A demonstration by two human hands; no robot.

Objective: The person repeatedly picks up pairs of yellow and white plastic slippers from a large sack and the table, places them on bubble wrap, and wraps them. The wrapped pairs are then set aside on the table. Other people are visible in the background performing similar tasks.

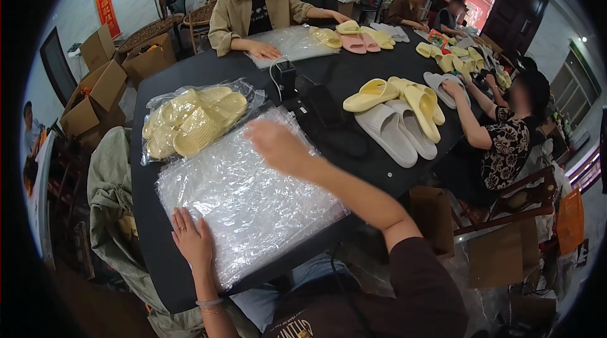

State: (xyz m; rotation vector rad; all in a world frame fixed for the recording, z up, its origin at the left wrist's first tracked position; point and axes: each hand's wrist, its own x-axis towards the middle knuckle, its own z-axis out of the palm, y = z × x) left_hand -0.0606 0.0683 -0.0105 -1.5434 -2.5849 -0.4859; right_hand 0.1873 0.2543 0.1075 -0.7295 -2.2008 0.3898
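My left hand (192, 241) lies flat on the near left edge of a stack of clear plastic bags (253, 199), fingers stretched out. Over the far side of that stack reaches my right hand (275, 146), smeared by motion, so whether its fingers grip anything does not show. Just beyond the stack, at the left, several yellow slippers (212, 114) lie wrapped in clear plastic. To the right of my right hand, a pair of grey slippers (397, 131) rests beside yellow slippers (417, 101), unwrapped.
A dark table (341, 174) carries everything. A black box-shaped device (284, 79) with a cable stands mid-table. Across sits a co-worker (262, 6) with another bag stack (297, 47); at the right, another handles a grey slipper (445, 88). Cardboard boxes (95, 98) stand left, a green sack (110, 180) beside the table.
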